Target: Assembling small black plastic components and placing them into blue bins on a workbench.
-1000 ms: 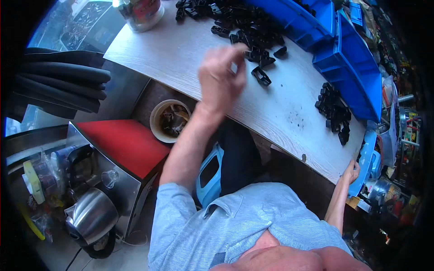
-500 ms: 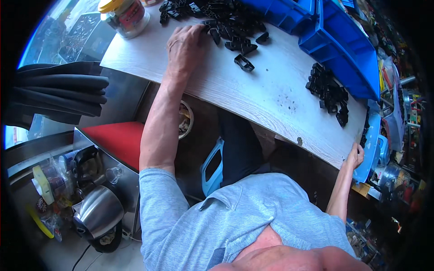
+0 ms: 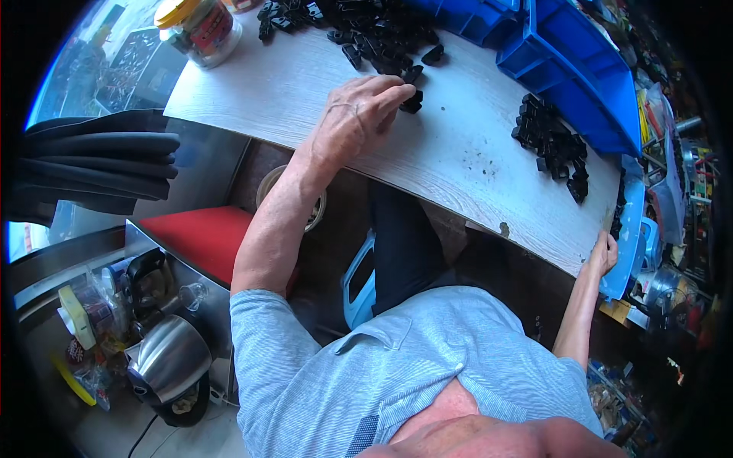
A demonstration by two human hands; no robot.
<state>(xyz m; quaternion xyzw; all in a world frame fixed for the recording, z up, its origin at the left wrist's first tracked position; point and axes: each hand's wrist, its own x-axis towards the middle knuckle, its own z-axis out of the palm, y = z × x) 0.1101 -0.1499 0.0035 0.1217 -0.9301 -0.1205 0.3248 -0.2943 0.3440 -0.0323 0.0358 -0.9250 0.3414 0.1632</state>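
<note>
My left hand (image 3: pixel 359 118) is over the white wooden table (image 3: pixel 450 172), its fingers curled onto a small black plastic part (image 3: pixel 413 102). The fingertips partly cover that part, and the thumb is hidden. Just beyond lies a large loose heap of similar black parts (image 3: pixel 374 34), with a few strays at its near side. A smaller pile of black parts (image 3: pixel 551 145) lies to the right. My right hand (image 3: pixel 603 254) rests closed at the table's right edge, beside a light blue bin (image 3: pixel 628 248). What its fingers hold, if anything, is hidden.
Dark blue plastic bins (image 3: pixel 573 76) line the far right side. A clear jar with a yellow lid (image 3: pixel 200 34) stands at the far left. Below left are a red-topped surface (image 3: pixel 202 240) and a steel kettle (image 3: pixel 172 359). A round tub (image 3: pixel 314 210) sits under the table.
My left hand has moved right and nearer from the edge of the heap to the single black part. My right hand stays at the table edge. The view has shifted slightly.
</note>
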